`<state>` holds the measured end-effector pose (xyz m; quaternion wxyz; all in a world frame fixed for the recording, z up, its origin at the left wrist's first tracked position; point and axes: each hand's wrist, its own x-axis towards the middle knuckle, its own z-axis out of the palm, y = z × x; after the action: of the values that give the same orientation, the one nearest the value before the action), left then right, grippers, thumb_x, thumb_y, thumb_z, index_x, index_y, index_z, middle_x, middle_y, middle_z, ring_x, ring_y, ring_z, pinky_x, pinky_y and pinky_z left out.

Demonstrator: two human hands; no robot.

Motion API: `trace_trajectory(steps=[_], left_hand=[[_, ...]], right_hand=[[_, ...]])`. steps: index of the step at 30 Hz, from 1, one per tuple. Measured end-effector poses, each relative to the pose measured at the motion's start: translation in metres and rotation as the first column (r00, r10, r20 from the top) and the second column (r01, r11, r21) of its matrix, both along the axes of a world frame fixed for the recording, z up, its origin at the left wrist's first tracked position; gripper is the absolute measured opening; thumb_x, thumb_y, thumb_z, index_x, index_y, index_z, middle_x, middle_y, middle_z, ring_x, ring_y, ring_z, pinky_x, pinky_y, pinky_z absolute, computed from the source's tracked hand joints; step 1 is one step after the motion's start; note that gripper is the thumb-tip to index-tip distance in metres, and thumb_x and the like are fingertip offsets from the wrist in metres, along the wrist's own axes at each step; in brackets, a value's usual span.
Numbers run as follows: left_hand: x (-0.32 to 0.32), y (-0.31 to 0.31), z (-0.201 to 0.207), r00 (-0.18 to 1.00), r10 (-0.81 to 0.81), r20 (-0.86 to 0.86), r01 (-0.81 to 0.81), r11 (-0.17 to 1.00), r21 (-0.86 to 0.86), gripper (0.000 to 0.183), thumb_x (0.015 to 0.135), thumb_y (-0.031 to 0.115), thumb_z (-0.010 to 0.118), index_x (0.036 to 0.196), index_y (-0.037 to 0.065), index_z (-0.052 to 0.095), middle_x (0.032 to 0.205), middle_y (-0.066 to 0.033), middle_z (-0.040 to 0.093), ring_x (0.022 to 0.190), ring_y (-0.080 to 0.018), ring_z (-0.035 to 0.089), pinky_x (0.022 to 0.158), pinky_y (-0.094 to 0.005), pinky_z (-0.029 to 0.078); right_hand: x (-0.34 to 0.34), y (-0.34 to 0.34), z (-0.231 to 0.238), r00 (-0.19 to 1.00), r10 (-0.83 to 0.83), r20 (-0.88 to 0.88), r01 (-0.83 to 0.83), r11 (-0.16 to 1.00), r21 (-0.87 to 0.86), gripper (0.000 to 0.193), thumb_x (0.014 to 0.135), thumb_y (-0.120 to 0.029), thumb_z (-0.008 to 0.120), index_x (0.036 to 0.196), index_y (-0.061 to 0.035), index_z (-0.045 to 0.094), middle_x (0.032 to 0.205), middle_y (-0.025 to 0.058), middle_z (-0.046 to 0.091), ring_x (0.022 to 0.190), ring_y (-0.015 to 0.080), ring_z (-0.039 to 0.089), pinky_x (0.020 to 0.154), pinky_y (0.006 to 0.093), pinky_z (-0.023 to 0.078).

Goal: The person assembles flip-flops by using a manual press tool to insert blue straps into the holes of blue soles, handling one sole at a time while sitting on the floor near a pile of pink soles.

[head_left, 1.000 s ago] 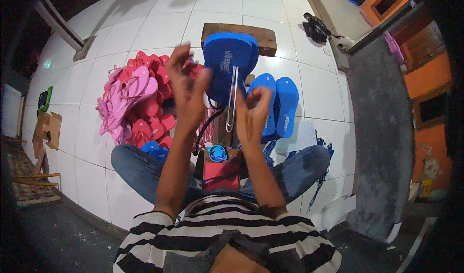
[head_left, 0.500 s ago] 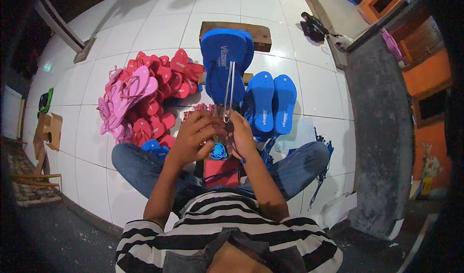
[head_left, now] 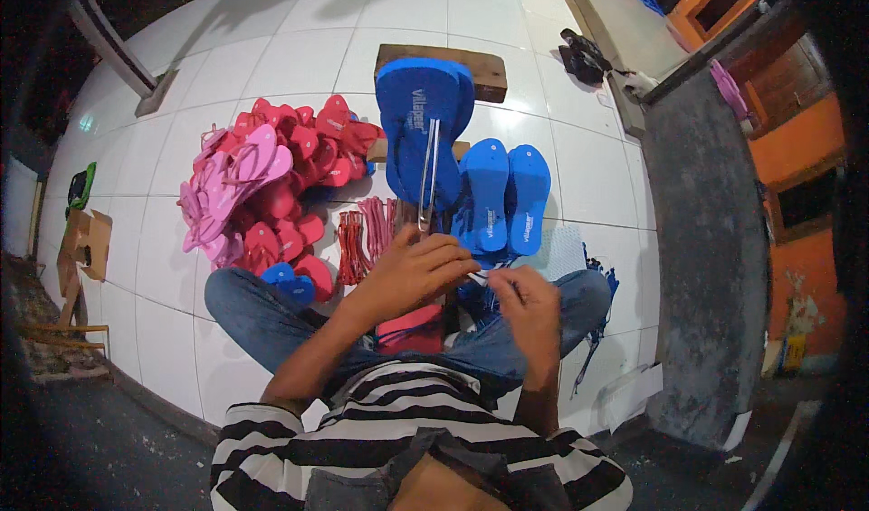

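My left hand (head_left: 412,277) lies low in front of the blue flip-flop soles (head_left: 418,117), its fingers pressed together and pointing right. A small whitish piece (head_left: 477,277) shows at its fingertips; I cannot make out what it is. Close by on the right, my right hand (head_left: 527,310) is closed in a pinch, and what it grips is hidden. A long, thin metal tool (head_left: 427,185), like a pair of rods joined at the bottom, leans against the blue soles just beyond my left hand. Under my wrists lies a pink-red block (head_left: 412,325) with dark blue straps across it.
Red flip-flops (head_left: 308,158) and pink ones (head_left: 237,181) are heaped at left. Red strap bundles (head_left: 353,244) and pink straps (head_left: 377,224) lie nearer. Two blue soles (head_left: 528,199) rest at right, by dark blue straps (head_left: 602,303). A wooden block (head_left: 489,72) lies behind.
Both hands have come nearer to me and to the right, and my right hand has drawn away from the metal tool. The strap bundles now show; the round blue thing is covered.
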<state>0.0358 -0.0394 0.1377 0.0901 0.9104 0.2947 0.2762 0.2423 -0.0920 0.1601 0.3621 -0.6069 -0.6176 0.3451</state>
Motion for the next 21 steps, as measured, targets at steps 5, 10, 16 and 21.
trace_trajectory(steps=[5,10,16,21], left_hand=[[0.016,-0.005,-0.005,0.918,0.210,0.336,-0.219,0.976,-0.011,0.026,0.073,0.010,0.070,0.098,0.010,0.063,0.094,-0.0028,0.064,0.086,-0.0212,0.061,0.071,-0.0338,0.044],[0.028,-0.017,-0.026,0.739,0.426,0.523,-0.419,0.897,-0.139,0.026,0.068,0.000,0.072,0.092,0.004,0.064,0.091,-0.0080,0.065,0.082,-0.0251,0.062,0.073,-0.0373,0.047],[-0.002,-0.011,-0.024,0.653,0.413,0.636,-0.428,0.893,-0.140,0.029,0.077,-0.002,0.062,0.105,0.002,0.062,0.109,-0.0130,0.060,0.099,-0.0267,0.058,0.083,-0.0350,0.046],[-0.034,0.048,0.027,0.498,0.491,0.715,-0.552,0.815,-0.175,0.035,0.088,0.010,0.059,0.120,0.000,0.051,0.122,-0.0162,0.053,0.112,-0.0279,0.051,0.096,-0.0369,0.039]], right_hand=[[-0.022,0.035,-0.018,0.781,-0.362,-0.509,0.294,0.932,-0.213,0.018,0.090,-0.013,0.061,0.094,0.0049,0.061,0.081,0.0100,0.065,0.070,0.0136,0.062,0.064,0.0252,0.050],[-0.076,0.051,-0.016,0.783,-0.189,-0.593,0.226,0.974,-0.011,0.019,0.093,-0.011,0.056,0.102,0.0062,0.060,0.092,0.0139,0.068,0.080,0.0139,0.064,0.073,0.0247,0.051],[-0.086,0.056,-0.007,0.897,0.057,-0.438,0.083,0.952,0.296,0.022,0.095,-0.017,0.054,0.103,0.0026,0.060,0.086,0.0075,0.064,0.078,0.0119,0.060,0.072,0.0249,0.047],[-0.072,0.071,-0.005,0.664,0.389,-0.638,-0.249,0.920,0.301,0.028,0.096,-0.027,0.053,0.097,0.0010,0.059,0.082,0.0046,0.057,0.074,0.0107,0.053,0.068,0.0243,0.043]])
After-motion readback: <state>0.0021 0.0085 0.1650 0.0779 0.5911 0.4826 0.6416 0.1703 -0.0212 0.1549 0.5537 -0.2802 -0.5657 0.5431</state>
